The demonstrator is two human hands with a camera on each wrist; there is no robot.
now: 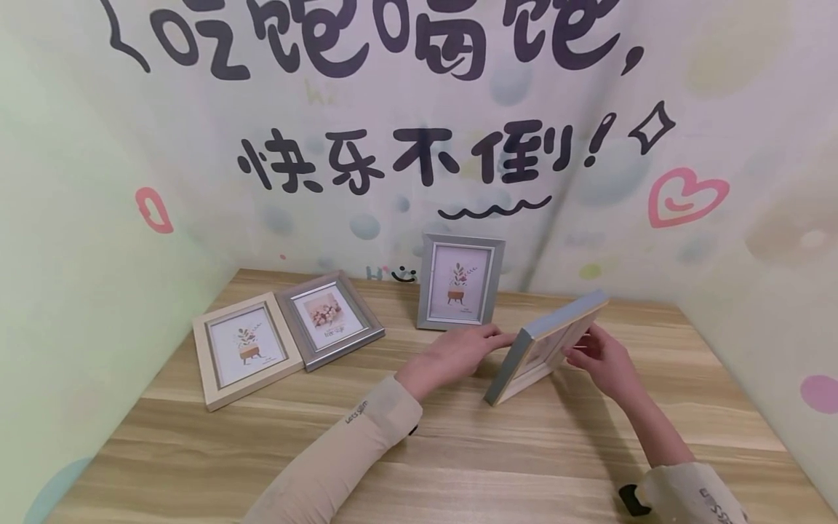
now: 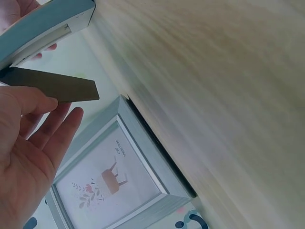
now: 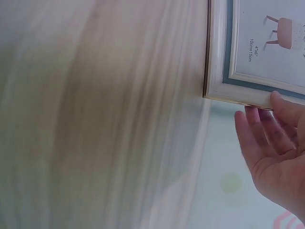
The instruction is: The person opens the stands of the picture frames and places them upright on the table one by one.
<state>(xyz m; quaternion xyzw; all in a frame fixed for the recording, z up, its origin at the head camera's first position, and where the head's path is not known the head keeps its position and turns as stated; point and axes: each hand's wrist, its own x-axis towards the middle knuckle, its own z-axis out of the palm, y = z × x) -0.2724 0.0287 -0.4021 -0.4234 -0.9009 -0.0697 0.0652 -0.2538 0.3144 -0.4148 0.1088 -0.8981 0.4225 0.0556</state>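
Observation:
A white picture frame with blue sides (image 1: 511, 371) stands tilted on the table at the right. My right hand (image 1: 610, 365) pinches its edge; in the right wrist view, the thumb lies on the pale front border (image 3: 217, 71) with the fingers behind. My left hand (image 1: 450, 358) is at the frame's other side. In the left wrist view it pinches a dark, flat stand leg (image 2: 66, 87) between thumb and fingers, beside the blue side (image 2: 47, 26). Just behind my left hand, a grey-blue picture frame (image 1: 427, 291) stands upright, showing a potted-plant print.
On the left of the table lie a cream picture frame (image 1: 203, 364) and a grey-brown picture frame (image 1: 347, 351), touching each other. The wooden table (image 1: 491, 466) meets a printed cloth backdrop (image 1: 327, 240) at the back, with more cloth at both sides.

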